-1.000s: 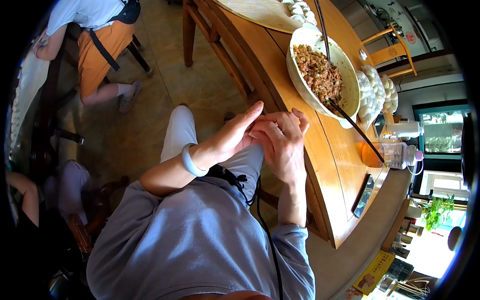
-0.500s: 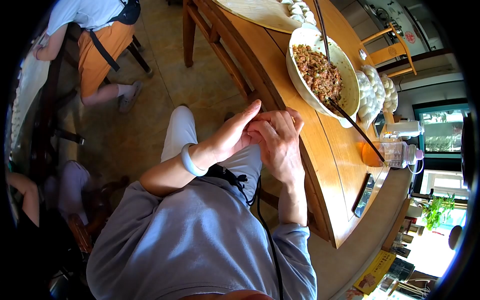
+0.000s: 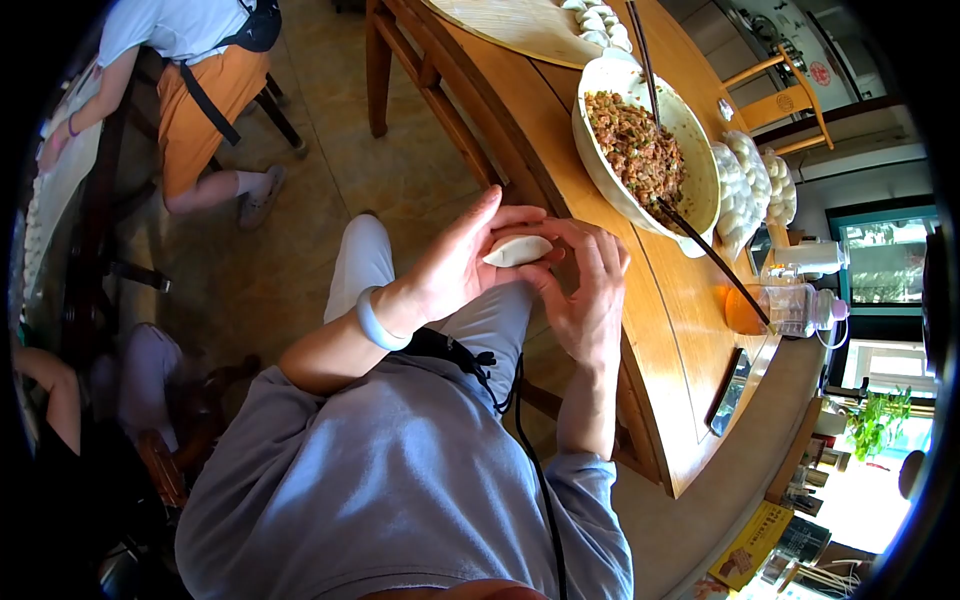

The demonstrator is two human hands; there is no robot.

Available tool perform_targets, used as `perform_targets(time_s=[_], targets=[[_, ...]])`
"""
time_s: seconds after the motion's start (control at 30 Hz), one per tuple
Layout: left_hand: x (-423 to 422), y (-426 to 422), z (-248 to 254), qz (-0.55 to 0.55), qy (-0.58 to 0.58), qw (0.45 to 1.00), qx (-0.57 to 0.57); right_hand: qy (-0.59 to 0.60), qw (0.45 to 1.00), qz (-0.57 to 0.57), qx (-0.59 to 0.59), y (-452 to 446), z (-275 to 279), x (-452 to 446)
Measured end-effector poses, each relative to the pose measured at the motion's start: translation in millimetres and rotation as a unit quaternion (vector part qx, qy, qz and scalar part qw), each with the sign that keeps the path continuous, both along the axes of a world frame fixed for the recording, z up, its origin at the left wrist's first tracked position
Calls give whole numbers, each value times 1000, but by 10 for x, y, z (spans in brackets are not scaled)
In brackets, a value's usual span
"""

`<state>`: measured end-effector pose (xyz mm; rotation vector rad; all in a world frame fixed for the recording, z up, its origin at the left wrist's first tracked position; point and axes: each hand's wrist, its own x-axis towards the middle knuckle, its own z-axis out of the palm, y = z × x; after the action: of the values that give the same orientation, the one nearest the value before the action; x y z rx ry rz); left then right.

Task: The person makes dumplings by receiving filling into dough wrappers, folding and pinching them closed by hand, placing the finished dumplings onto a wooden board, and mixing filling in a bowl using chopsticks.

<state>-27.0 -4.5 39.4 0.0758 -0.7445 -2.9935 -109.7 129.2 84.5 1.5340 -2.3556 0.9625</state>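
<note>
Beside the wooden surface (image 3: pixel 650 330) and its filling bowl (image 3: pixel 703 165), our left hand (image 3: pixel 452 262) half-cups a dumpling (image 3: pixel 517 250) above our lap; our right hand (image 3: pixel 590 300), partly curled, steadies its tip. Squeezing hard could split the wrapper; loosening both hands could drop it.

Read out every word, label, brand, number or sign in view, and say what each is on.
No text is sharp enough to quote.
Yellow box: printing on it, too small and blurred to read.
Pale panel beyond the table: a round red mark, too small to make out.
Wooden chair: a round emblem on its back, nothing legible.
Bottle on the table: no readable label.
</note>
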Motion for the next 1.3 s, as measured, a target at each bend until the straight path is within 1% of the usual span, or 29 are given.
perform_targets(time_s=[0.17,0.23,0.27,0.3,0.37,0.4,0.47,0.53,0.6,0.63,0.7,0.77,0.8,0.83,0.9,0.93,1.03,1.07,1.17,1.2,1.23,1.27,1.3], targets=[[-5,-50,-1,-10,8,1000,28,-29,999,-15,3,32,-34,1],[-56,-122,9,-9,19,1000,-6,-18,999,-20,-20,13,-5,4],[-87,-176,5,-7,25,999,-24,-32,999,-22,-30,43,-6,-23],[-131,-265,-41,15,37,999,-25,-30,998,-38,-30,77,-13,-44],[-271,-495,118,56,59,981,-176,-24,997,-72,-32,157,-30,-76],[-370,-650,231,64,38,973,-220,-7,995,-94,-32,200,-33,-83],[-753,-982,265,96,8,949,-301,10,991,-125,-39,312,-84,-109],[-1115,-1255,387,138,-9,910,-391,29,985,-163,-42,456,-162,-150],[-1564,-1518,398,164,-16,864,-476,66,976,-202,-54,593,-195,-156],[-1818,-1633,378,166,-43,826,-537,85,968,-227,-57,668,-227,-160],[-2310,-1821,317,171,-99,736,-648,72,961,-259,-60,843,-323,-184],[-2672,-1907,270,215,-128,641,-725,55,951,-299,-56,979,-420,-200],[-2822,-1933,244,235,-125,614,-743,48,947,-312,-53,1027,-462,-202],[-2974,-1974,229,227,-118,595,-762,39,946,-319,-48,1057,-472,-193],[-3241,-2014,199,216,-104,590,-771,55,947,-310,-63,1050,-505,-220],[-3353,-2038,187,202,-88,602,-768,64,946,-311,-58,1016,-500,-241],[-3498,-2058,202,183,-88,585,-785,84,943,-321,-33,939,-475,-262],[-3638,-2168,51,195,-64,593,-779,88,941,-326,-22,918,-476,-269],[-3575,-2229,39,243,-28,543,-803,87,936,-341,0,899,-458,-236],[-3686,-2298,-80,259,-40,535,-803,88,936,-341,0,905,-451,-212],[-3477,-2195,72,219,-16,668,-712,90,944,-319,-10,887,-469,-244],[-3416,-2162,76,234,-75,677,-694,92,942,-321,-29,896,-507,-251],[-3499,-2275,-23,201,-59,646,-734,91,943,-316,-49,910,-550,-257]])
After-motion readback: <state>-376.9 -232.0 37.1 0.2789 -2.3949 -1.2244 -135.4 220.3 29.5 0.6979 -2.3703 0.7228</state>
